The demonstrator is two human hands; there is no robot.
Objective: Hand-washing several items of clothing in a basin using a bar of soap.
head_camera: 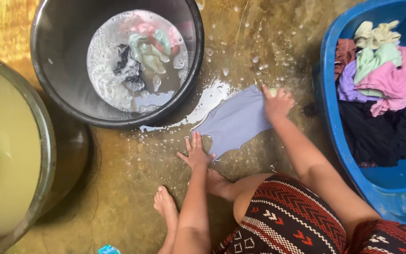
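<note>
Grey cloth (235,122) spread flat on wet floor (132,188). Left hand (195,153), grip open, palm pins its near edge; right hand (277,102), grip closed on soap bar (272,90), presses far edge.

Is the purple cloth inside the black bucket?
No, the purple cloth lies flat on the wet floor beside the black bucket, with the left hand and right hand pressing on it.

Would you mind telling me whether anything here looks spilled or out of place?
Soapy water is pooled on the floor beside the black bucket, with foam flecks scattered around. The lavender garment lies flat on that wet floor, pinned by the left hand and right hand. Nothing looks damaged.
</note>
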